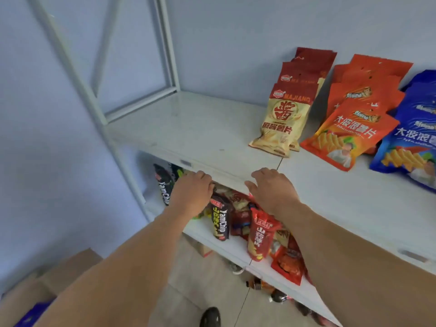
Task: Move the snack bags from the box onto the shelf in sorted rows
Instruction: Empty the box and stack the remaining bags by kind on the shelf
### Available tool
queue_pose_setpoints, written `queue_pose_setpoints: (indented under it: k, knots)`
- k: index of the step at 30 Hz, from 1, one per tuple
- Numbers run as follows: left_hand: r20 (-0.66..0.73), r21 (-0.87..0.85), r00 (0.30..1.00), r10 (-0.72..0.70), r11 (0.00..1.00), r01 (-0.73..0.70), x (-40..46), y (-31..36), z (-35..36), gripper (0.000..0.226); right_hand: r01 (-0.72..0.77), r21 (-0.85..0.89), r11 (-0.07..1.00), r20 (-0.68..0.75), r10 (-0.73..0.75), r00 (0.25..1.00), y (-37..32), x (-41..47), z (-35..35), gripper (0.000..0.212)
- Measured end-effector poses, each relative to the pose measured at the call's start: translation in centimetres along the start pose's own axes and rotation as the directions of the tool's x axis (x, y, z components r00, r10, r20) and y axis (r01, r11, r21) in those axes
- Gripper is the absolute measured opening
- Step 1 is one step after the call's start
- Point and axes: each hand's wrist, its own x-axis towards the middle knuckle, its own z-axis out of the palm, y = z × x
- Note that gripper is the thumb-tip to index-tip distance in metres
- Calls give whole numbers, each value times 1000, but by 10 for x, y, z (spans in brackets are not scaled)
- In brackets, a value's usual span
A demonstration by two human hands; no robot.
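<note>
Through the head camera I see both bare arms reaching toward the white metal shelf unit (pixel 188 123). My left hand (pixel 192 192) is at the front edge of the upper white shelf board, its fingers curled down into the gap above the lower shelf (pixel 238 247); the fingertips are hidden, so I cannot tell whether they grip anything. My right hand (pixel 271 188) rests over the same front edge just beside it, fingers bent loosely and the thumb spread, holding nothing that I can see.

On the upper board stand three sorted rows, well to the right of the hands: beige-and-dark-red MAJIANG chip bags (pixel 280 121), then orange wavy-chip bags (pixel 346 138), then blue wavy-chip bags (pixel 410 149) at the right edge of view. Each row leans back toward the pale blue wall (pixel 236 38).

The lower shelf holds a loose jumble of snacks: a black YamChip bag (pixel 220 223) upright just below my left hand, another black YamChip bag (pixel 164 185) farther left, a red stand-up pouch (pixel 259 237) under my right wrist, and flat red packets (pixel 289 265) near the front edge.

The brown cardboard box (pixel 59 279) sits at the lower left on the floor, with something blue, probably a snack bag, showing inside it (pixel 33 315). A dark shoe (pixel 210 317) shows on the tiled floor (pixel 188 279).
</note>
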Motion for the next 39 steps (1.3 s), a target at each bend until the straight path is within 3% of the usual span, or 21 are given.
queue_pose_setpoints:
  k: [6,10,22,27,32,39]
  knots:
    - [29,-63,987,-156,986,157,-153,-30,1,20,205,-16,979,50,-204,978,-87,-65,29,42]
    - [19,-69,966,-258,964,258,-246,-56,3,41,304,-33,952,109,-299,948,-149,-102,51,37]
    - [188,-47,835,-518,844,534,-520,-172,1,34,415,152,897,265,-442,857,-398,-228,147,37]
    - [288,-112,710,-643,713,692,-587,-218,29,29,408,244,880,333,-471,816,-477,-250,183,35]
    - [332,-209,573,-750,533,820,-608,-272,75,27,286,347,893,407,-419,812,-533,-216,247,35]
    - [461,-323,237,-855,87,942,-609,-370,197,42,-45,383,923,614,-218,759,-589,-154,391,51]
